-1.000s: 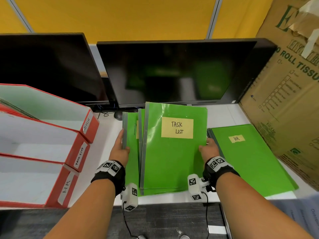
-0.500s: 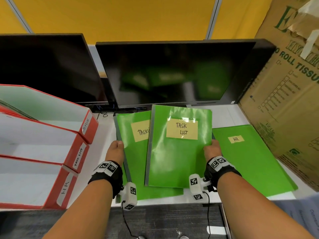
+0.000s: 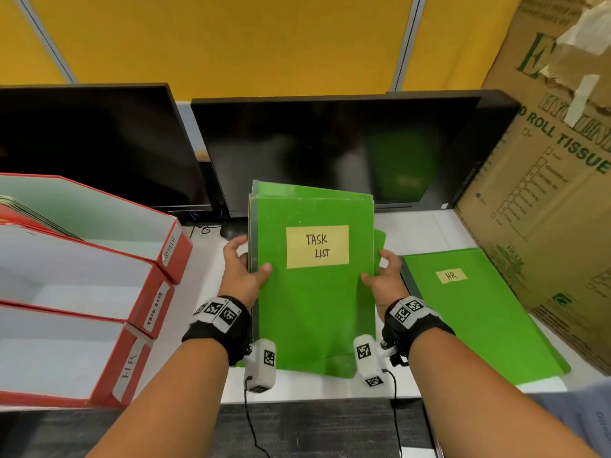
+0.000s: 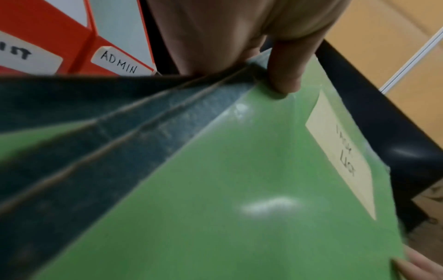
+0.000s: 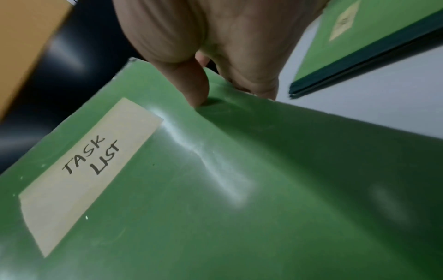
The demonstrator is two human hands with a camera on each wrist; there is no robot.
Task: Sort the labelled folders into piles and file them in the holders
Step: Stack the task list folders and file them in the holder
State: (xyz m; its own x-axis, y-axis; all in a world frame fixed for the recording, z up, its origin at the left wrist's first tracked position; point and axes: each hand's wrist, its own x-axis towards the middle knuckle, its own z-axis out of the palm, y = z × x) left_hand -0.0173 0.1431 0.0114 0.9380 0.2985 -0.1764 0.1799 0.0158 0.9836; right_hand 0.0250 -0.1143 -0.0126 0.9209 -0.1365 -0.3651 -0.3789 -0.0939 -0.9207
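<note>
1. Head view: the left hand point(image 3: 243, 276) clamps the left edge of a stack of green folders point(image 3: 314, 309), thumb on the front cover and fingers curled behind the spines.
2. Head view: the right hand point(image 3: 385, 276) clamps the stack's right edge, thumb on the front and fingers behind.
3. Head view: the stack stands tilted near the front edge of the desk point(image 3: 423, 226), at its middle; its lower edge is at the desk, though contact cannot be confirmed. The front folder carries a "TASK LIST" label point(image 3: 317, 246).
4. Head view: an HR folder point(image 3: 479, 312) lies flat on the right side of the desk, just beside the stack and apart from both hands.
5. Head view: three red holders point(image 3: 145, 292) lie along the left edge, marked ADMIN, TASK LIST and HR from far to near. Two monitors point(image 3: 330, 150) stand at the back edge; a box point(image 3: 545, 193) stands at the right edge.
6. Left wrist view: the thumb point(image 4: 285, 75) presses the front cover next to three dark spines point(image 4: 143, 121). The ADMIN holder point(image 4: 115, 62) shows behind.
7. Right wrist view: the thumb point(image 5: 189, 83) presses the cover near its right edge, beside the label point(image 5: 88, 170). The HR folder point(image 5: 374, 37) lies on the desk beyond the hand.
</note>
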